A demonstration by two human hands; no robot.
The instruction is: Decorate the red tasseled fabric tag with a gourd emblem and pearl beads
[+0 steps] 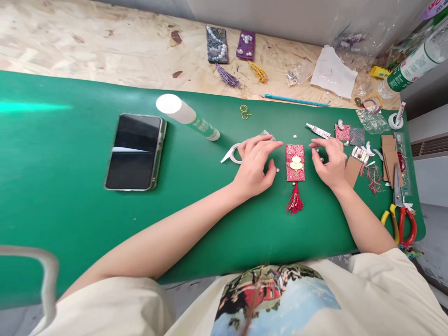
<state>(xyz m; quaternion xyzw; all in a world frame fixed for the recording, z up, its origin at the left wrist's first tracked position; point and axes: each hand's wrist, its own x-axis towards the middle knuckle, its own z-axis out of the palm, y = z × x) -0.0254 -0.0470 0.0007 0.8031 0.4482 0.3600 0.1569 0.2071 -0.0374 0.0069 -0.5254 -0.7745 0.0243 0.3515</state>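
A small red patterned rectangle point(290, 175) with a gold ornament and a red tassel point(294, 201) lies flat on the green mat point(196, 219), between my two hands. To its left, my left hand point(256, 164) rests with fingers apart and holds nothing; it partly covers a roll of white tape point(232, 154). On the right side, my right hand point(328, 161) is curved, thumb and fingers apart, with nothing visible between them. Small white beads point(295, 136) lie near the red piece. A white glue tube point(318, 131) is just beyond my right hand.
A phone point(135, 151) and a white-green cylinder point(189, 116) stand left. Scissors point(398, 186), cardboard strips point(388, 156) and fabric scraps are at the right. Beyond the mat are two tasselled pieces, a blue pencil point(297, 100) and a bottle point(416, 67).
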